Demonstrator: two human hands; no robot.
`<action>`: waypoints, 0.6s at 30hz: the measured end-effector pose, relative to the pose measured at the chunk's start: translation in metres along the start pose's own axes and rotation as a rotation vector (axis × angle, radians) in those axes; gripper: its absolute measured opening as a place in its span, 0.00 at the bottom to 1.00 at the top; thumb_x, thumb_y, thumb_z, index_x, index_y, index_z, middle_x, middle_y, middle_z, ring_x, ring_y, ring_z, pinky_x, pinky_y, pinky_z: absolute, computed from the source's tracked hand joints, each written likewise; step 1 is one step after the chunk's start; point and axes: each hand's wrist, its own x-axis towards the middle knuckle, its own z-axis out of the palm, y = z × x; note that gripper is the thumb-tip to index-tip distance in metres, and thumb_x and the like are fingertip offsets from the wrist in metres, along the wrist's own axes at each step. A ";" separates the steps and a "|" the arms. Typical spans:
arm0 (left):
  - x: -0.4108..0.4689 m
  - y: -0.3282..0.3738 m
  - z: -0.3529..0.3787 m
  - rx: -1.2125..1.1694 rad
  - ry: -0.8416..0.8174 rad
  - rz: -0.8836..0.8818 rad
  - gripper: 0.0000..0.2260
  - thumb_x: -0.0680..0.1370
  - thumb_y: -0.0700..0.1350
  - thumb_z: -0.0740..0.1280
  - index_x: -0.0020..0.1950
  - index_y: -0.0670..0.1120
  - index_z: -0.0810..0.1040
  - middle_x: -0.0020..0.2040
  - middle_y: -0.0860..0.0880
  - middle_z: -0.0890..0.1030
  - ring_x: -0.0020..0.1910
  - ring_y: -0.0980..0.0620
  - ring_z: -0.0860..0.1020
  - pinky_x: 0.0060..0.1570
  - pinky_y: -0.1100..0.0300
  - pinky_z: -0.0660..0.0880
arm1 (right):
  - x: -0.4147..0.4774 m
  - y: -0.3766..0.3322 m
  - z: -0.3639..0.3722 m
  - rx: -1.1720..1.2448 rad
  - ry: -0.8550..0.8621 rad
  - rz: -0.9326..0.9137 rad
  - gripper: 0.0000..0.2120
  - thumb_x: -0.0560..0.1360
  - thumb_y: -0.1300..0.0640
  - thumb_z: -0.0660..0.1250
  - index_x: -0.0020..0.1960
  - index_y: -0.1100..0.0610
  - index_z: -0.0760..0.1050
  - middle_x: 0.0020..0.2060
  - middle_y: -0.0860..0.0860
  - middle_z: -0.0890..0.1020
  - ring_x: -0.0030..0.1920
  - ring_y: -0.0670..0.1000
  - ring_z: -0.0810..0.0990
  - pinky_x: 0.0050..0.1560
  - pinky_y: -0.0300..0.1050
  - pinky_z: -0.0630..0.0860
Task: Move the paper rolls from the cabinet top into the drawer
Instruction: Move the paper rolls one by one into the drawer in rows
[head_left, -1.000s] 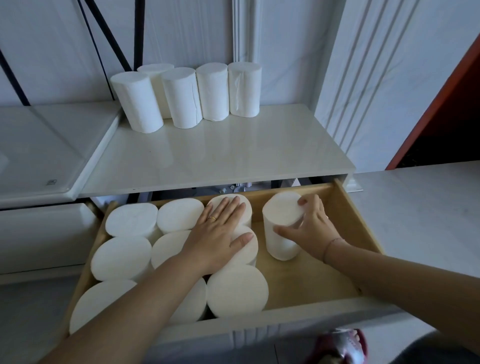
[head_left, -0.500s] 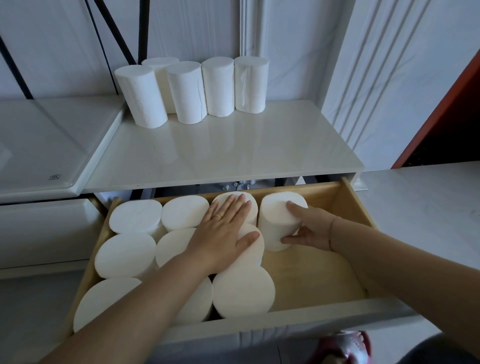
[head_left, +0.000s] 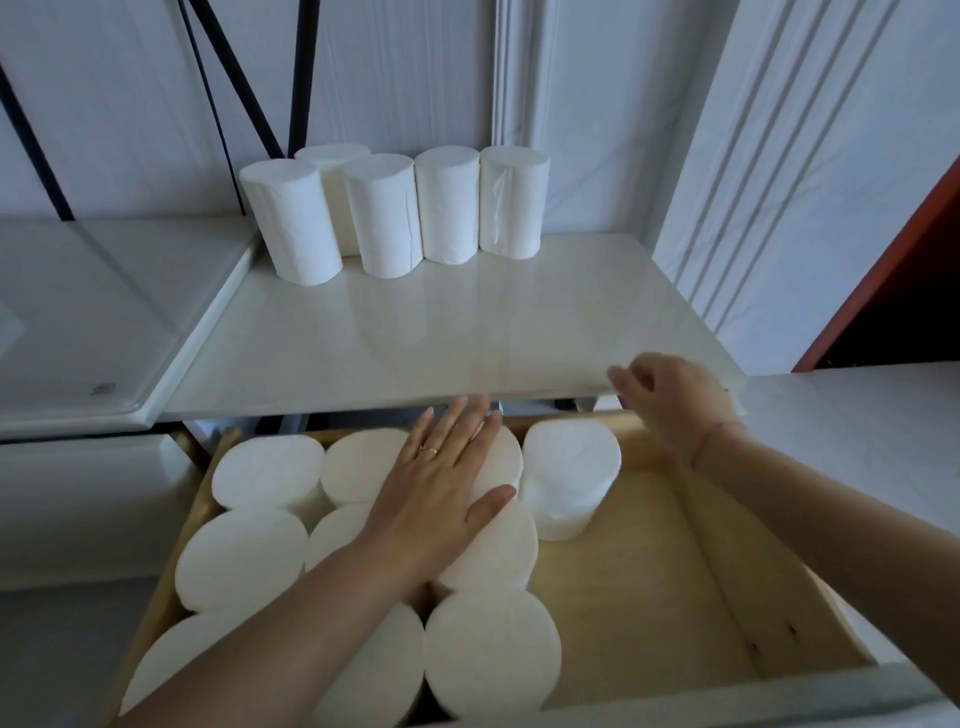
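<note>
Several white paper rolls stand upright in a row at the back of the glossy cabinet top. Below it, the open wooden drawer holds several upright rolls packed on its left side. One roll stands alone at the drawer's back, just right of the packed group. My left hand lies flat, fingers spread, on the tops of the packed rolls. My right hand hovers empty, fingers loosely curled, at the cabinet top's front edge above the drawer's back right corner.
The right half of the drawer shows bare wood floor. A white panel adjoins the cabinet top on the left. A white wall with mouldings rises behind, and a dark red frame stands at the right.
My right hand has let go of the lone roll, now standing at the drawer's back, and risen to the cabinet top's edge. My left hand stays on the packed rolls.
</note>
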 end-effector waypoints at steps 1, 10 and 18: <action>0.005 -0.006 -0.002 0.014 0.012 -0.016 0.30 0.75 0.65 0.34 0.72 0.54 0.29 0.75 0.54 0.33 0.72 0.57 0.30 0.72 0.54 0.33 | 0.013 -0.004 -0.007 0.044 0.117 -0.051 0.15 0.76 0.47 0.62 0.35 0.55 0.73 0.28 0.47 0.76 0.33 0.51 0.74 0.30 0.42 0.64; 0.079 -0.060 -0.008 0.013 0.042 -0.136 0.36 0.71 0.69 0.28 0.74 0.52 0.36 0.77 0.54 0.39 0.74 0.56 0.36 0.70 0.57 0.33 | 0.168 -0.040 0.020 0.250 0.092 -0.177 0.31 0.74 0.47 0.67 0.72 0.51 0.59 0.71 0.55 0.64 0.68 0.54 0.68 0.68 0.49 0.64; 0.108 -0.075 -0.004 -0.059 -0.064 -0.115 0.38 0.70 0.70 0.31 0.76 0.53 0.42 0.77 0.55 0.41 0.74 0.58 0.38 0.72 0.56 0.37 | 0.271 -0.062 0.040 0.383 0.083 -0.191 0.40 0.71 0.46 0.69 0.75 0.43 0.50 0.75 0.53 0.52 0.72 0.56 0.61 0.69 0.52 0.61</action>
